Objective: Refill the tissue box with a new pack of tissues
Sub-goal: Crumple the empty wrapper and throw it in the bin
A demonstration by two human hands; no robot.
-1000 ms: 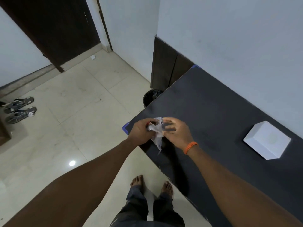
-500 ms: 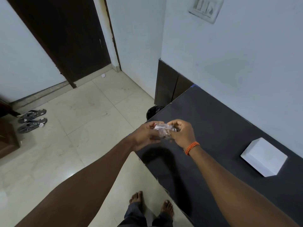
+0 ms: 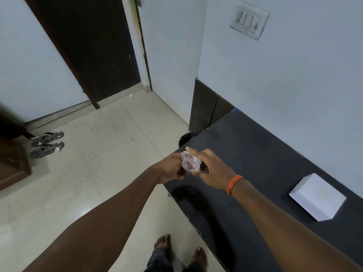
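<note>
Both hands meet over the left end of the black table (image 3: 255,154). Between them is a crumpled clear plastic wrapper (image 3: 189,162) with a pinkish tint, bunched into a small ball. My left hand (image 3: 170,170) grips it from the left. My right hand (image 3: 213,170), with an orange thread band at the wrist, closes on it from the right, fingers fairly straight over the top. A white tissue box (image 3: 318,197) lies on the table at the far right, well apart from both hands. No tissues show.
A black bin (image 3: 186,137) stands on the floor just past the table's left end, below my hands. A dark door (image 3: 88,46) is at the back left, a pair of sandals (image 3: 47,144) by the left wall, a switch plate (image 3: 249,18) above the table.
The wrapper hung loose from my fingers a second ago; now it is bunched into a tight ball between both hands. The view has tilted up.
</note>
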